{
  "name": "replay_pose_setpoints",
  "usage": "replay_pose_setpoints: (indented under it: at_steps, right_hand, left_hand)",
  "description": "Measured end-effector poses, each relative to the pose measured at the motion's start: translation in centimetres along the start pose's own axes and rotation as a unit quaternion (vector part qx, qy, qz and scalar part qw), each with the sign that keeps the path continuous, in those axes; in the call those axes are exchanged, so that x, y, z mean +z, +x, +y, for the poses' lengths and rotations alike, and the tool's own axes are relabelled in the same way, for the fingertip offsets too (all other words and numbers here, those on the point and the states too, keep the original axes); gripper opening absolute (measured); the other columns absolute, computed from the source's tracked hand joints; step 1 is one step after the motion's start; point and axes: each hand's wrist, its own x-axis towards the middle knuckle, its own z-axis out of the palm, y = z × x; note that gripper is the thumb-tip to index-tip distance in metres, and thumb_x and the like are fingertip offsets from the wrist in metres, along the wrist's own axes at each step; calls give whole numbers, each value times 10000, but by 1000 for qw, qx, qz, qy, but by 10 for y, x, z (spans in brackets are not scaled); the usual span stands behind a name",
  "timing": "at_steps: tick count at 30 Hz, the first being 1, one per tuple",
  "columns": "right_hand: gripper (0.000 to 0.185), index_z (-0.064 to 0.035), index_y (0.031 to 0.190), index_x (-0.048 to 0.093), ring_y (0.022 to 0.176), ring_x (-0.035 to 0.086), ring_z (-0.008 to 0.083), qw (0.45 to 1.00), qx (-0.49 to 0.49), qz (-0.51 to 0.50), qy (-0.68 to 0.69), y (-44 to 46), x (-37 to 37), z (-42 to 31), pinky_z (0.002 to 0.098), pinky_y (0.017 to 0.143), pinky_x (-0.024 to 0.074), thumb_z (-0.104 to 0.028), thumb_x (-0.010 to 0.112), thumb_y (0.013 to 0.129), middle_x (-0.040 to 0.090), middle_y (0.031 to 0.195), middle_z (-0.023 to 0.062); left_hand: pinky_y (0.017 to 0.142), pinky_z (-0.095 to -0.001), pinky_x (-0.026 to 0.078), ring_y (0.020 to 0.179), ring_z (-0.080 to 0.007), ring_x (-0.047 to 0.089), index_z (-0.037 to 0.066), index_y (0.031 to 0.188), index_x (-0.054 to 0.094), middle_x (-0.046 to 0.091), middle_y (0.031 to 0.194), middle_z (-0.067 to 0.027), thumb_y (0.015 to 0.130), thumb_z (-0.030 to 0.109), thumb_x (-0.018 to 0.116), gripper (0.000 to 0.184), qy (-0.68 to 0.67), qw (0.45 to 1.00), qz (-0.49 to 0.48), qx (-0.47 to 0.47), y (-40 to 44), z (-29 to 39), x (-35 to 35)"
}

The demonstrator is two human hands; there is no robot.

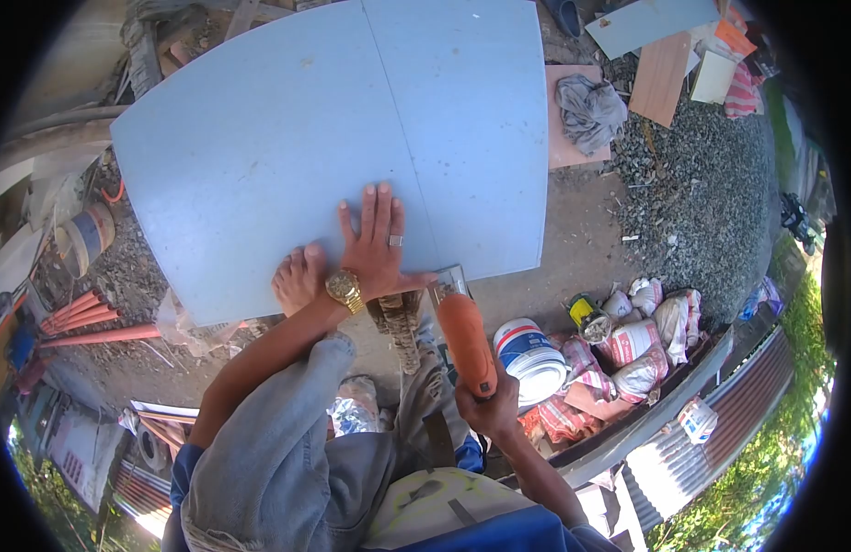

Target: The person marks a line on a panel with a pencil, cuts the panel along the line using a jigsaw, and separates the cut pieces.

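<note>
My left hand [374, 248] lies flat on a large light-blue board [287, 156], fingers spread, with a ring on one finger and a gold watch [345, 289] at the wrist. Its thumb reaches toward the metal base of an orange jigsaw [466, 345]. My right hand [489, 401] is wrapped around the rear of that jigsaw. The saw's base meets the near edge of the board, close to a thin dark line [402, 133] running across the sheet. Whether the blade is in the board is hidden. A bare foot [299, 276] presses on the board beside my left hand.
To the right stand a white paint bucket [530, 359] and several filled sacks [632, 342]. Gravel [701, 193] and a grey cloth [591, 112] lie beyond. Orange pipes [99, 337] and another bucket [87, 235] sit at the left. Board offcuts [660, 78] rest at the upper right.
</note>
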Motion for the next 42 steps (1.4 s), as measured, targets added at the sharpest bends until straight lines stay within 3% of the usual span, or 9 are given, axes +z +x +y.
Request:
replay_pose_setpoints:
  at_steps: [15,28,32,34,42]
  right_hand:
    - [272,-5,895,560,590,617,351,1000,14,1,19,1,0,-4,422,552,488,-166,711,735,581,724,149]
    - [273,3,906,574,619,635,366,1000,20,2,7,1,2,-2,424,578,506,-168,712,743,599,744,153]
    - [287,-7,922,564,629,640,376,999,21,7,28,1,3,-2,423,578,513,-169,718,742,611,738,160]
    - [291,-10,924,559,633,640,382,1000,16,10,20,-1,5,2,425,577,514,-170,719,741,614,734,165]
    - [296,-10,915,547,606,633,404,1000,19,8,-1,4,2,-6,432,565,518,-174,722,743,611,685,168]
  left_hand:
    - [1093,-711,-12,1474,-466,102,-109,1480,216,141,1573,-315,696,866,541,1293,-3,1000,18,-1,1,1,-2]
    - [1090,-713,20,1470,-457,124,-121,1442,290,169,1564,-314,671,875,555,1287,17,999,33,6,1,-2,1]
    - [1088,-719,27,1466,-460,130,-103,1458,269,167,1564,-313,635,886,573,1323,8,1000,23,10,5,-5,-4]
    - [1079,-737,28,1464,-477,124,-79,1484,228,159,1561,-325,604,896,581,1361,4,1000,-28,-12,14,-3,-16]
    - [1062,-762,26,1463,-501,104,-63,1507,191,130,1560,-348,619,918,529,1366,5,1000,-2,4,17,-6,-11]
